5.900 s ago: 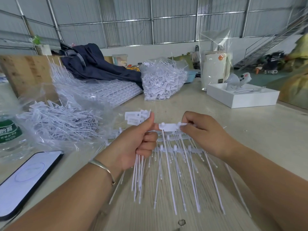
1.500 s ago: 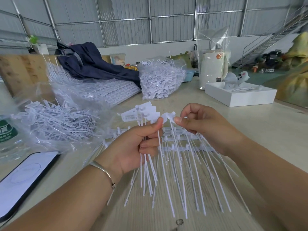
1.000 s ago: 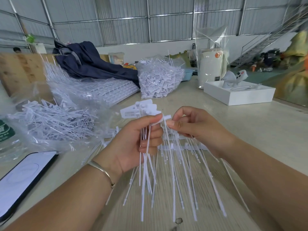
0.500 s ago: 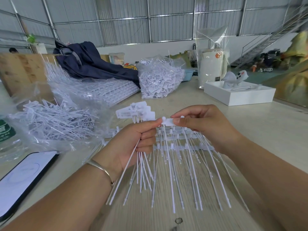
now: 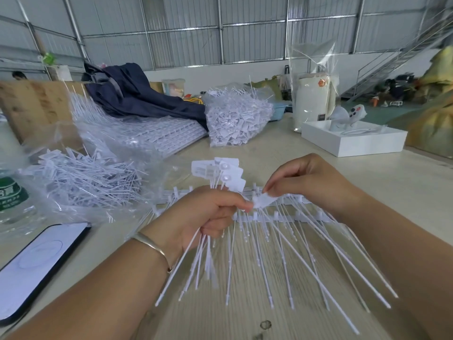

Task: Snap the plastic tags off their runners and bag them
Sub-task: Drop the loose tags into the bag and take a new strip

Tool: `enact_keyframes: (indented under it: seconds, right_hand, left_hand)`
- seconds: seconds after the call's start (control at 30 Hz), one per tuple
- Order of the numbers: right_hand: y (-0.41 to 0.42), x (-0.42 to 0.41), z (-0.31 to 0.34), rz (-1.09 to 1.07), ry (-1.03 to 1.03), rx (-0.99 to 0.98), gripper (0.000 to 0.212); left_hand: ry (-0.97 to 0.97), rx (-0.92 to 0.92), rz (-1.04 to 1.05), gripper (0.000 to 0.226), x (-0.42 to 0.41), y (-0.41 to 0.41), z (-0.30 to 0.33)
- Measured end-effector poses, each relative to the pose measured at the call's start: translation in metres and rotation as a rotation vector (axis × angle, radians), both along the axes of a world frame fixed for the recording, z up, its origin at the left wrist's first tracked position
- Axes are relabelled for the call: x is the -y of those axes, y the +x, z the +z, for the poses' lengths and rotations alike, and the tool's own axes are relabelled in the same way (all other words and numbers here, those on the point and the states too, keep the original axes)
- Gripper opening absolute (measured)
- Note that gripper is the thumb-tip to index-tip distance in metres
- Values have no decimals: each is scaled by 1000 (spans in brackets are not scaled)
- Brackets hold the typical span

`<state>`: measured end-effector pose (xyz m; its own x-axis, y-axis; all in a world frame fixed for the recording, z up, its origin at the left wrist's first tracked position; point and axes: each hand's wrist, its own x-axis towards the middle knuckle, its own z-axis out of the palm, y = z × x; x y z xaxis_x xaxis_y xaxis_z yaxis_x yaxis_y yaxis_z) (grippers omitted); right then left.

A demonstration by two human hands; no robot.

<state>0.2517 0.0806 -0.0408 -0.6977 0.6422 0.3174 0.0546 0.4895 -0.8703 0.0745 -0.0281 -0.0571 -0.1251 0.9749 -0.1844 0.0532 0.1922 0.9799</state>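
Observation:
My left hand (image 5: 206, 217) is closed around a bunch of loose white plastic tags (image 5: 220, 171); their flat heads fan out above my fist and their thin tails hang below it. My right hand (image 5: 308, 182) pinches the flat head of one tag (image 5: 263, 200) that sits at the white runner strip (image 5: 289, 217). The runner lies on the table between my hands, with several long tag tails spreading toward me. An open clear bag of loose tags (image 5: 81, 180) lies at the left.
A phone (image 5: 36, 263) and a water bottle (image 5: 12, 200) lie at the left edge. Behind are stacked runners in plastic (image 5: 152, 133), a full bag of tags (image 5: 237, 119), a dark jacket (image 5: 137, 96), a white box (image 5: 353, 139) and a white appliance in a bag (image 5: 313, 101).
My hands have dropped back to the runner on the table. The bunch in my left hand has grown, and my right fingers have taken a fresh tag head at the strip.

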Motion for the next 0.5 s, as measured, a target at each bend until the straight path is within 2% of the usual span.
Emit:
enact_keyframes:
  seconds: [0.1,0.2,0.33,0.4,0.5]
  right_hand:
    - [-5,5,-4,-56,128,118,11]
    - [-5,5,-4,-141,222,176,6]
    - [1,-5,-1,-191,203,82,9]
    - [0,-5,-2,-162,139,39,3]
    - [-3,-6,-6,-121,26,32,10]
  left_hand:
    - [-78,-169,103,48,-5,2,-5]
    - [-50,-270,243,48,-6,-1,-12]
    - [-53,-17,206,44,-5,-11,-10]
    - [-34,83,190,35,-7,-10,-10]
    - [3,246,216,27,-9,-5,-12]
